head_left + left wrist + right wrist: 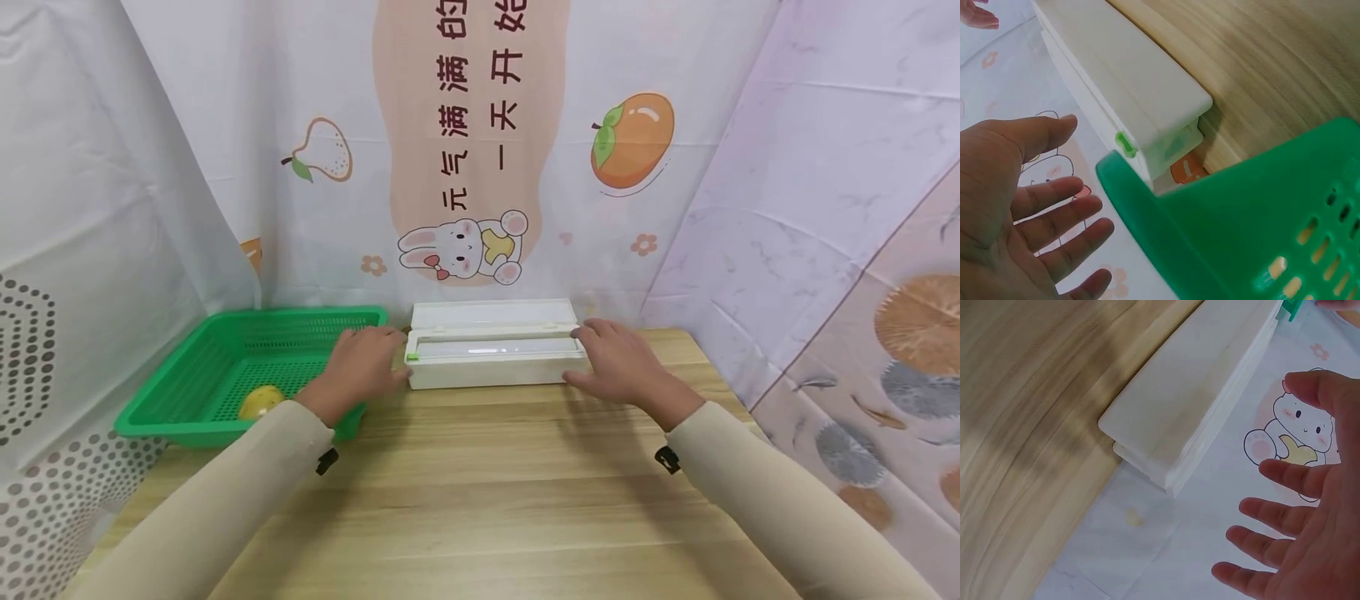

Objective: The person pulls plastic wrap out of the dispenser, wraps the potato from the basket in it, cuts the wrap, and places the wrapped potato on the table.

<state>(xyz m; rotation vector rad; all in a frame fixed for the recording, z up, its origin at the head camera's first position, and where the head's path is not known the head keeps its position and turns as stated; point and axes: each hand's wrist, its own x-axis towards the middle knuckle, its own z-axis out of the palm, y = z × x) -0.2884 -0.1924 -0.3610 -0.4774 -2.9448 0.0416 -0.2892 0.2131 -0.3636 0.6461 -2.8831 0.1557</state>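
A long white cling film dispenser (495,373) stands at the back of the table, its lid (493,314) raised toward the curtain. Inside lies a pale, shiny roll (498,347); a small green slider (1125,144) sits at the left end of the front edge. My left hand (363,362) is at the dispenser's left end, thumb and fingers spread apart. At the opposite end is my right hand (622,362), its fingers (1288,478) also extended and parted. Both wrist views show bare palms with nothing held.
A green slatted basket (180,367) stands left of the dispenser, close by my left hand, with a yellow round fruit (261,401) in it. Behind the wooden table (480,492) hangs a printed curtain (322,242).
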